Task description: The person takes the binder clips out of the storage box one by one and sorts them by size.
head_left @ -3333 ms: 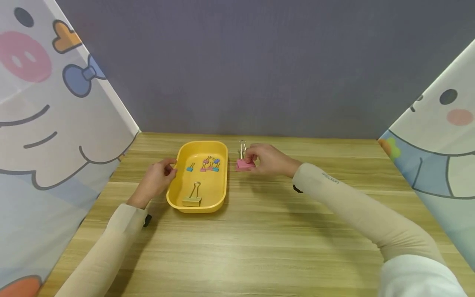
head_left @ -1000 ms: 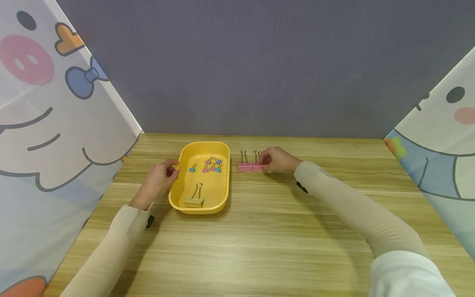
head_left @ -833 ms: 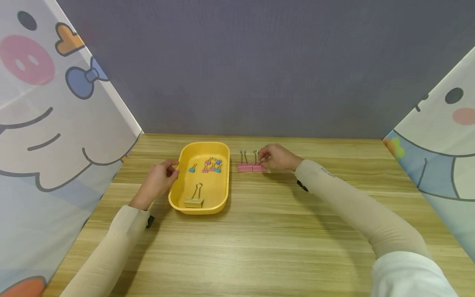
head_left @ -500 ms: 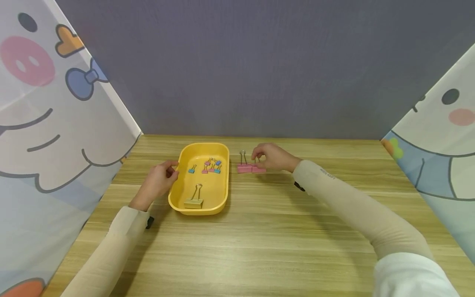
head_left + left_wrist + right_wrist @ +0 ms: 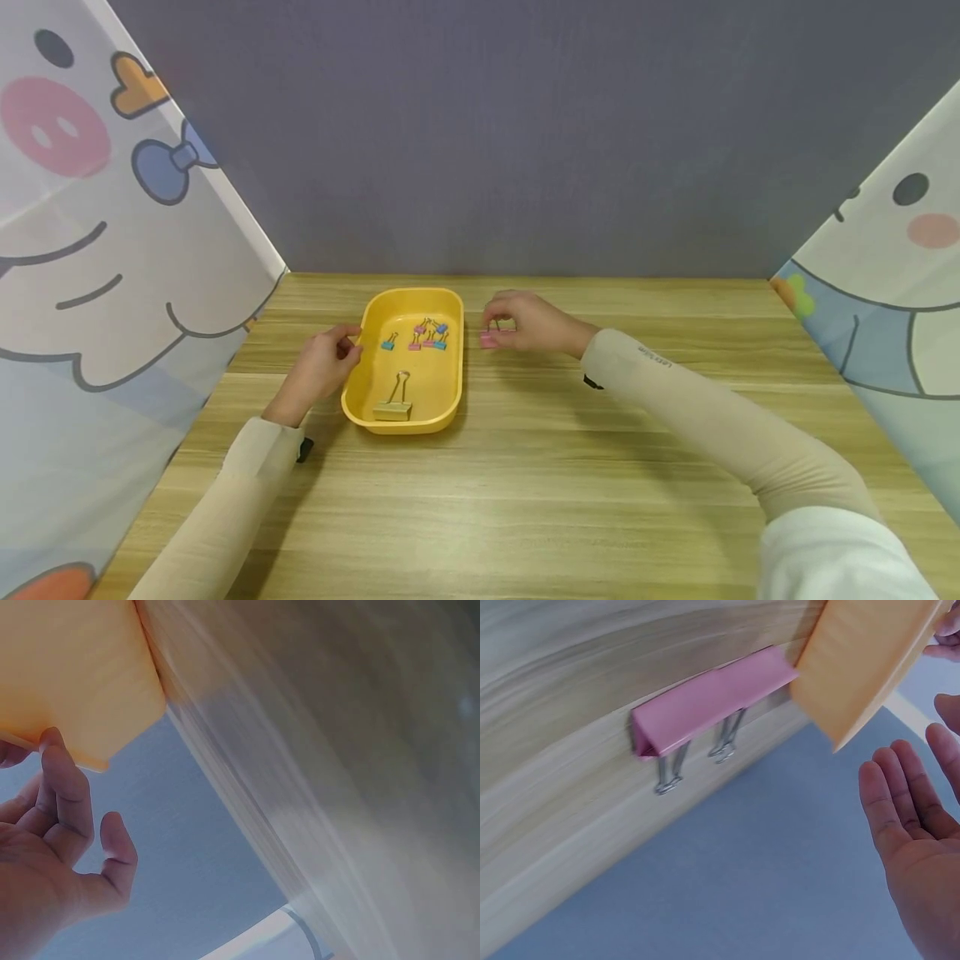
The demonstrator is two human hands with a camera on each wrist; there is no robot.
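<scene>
Two pink binder clips [image 5: 712, 697] lie side by side on the wooden table, just right of a yellow tray [image 5: 450, 367]. My right hand [image 5: 498, 321] hovers over them with its fingers straight, hiding all but a pink edge [image 5: 487, 339] in the head view. The right wrist view shows that hand [image 5: 907, 802] open and apart from the clips, holding nothing. My left hand [image 5: 347, 342] is at the tray's left rim; in the left wrist view a fingertip of this hand [image 5: 75, 802] touches the tray's edge [image 5: 90, 690] while the thumb stays free.
Inside the tray lie a large gold binder clip [image 5: 392, 407] and several small blue and pink clips [image 5: 427, 333]. Cartoon-printed panels [image 5: 112, 250] close off both sides and a grey wall [image 5: 525, 142] stands behind. Bare wooden table [image 5: 525, 483] stretches toward me.
My right hand let go of the second pink clip beside the first and slid left over both, toward the tray. The left hand stayed at the tray's rim.
</scene>
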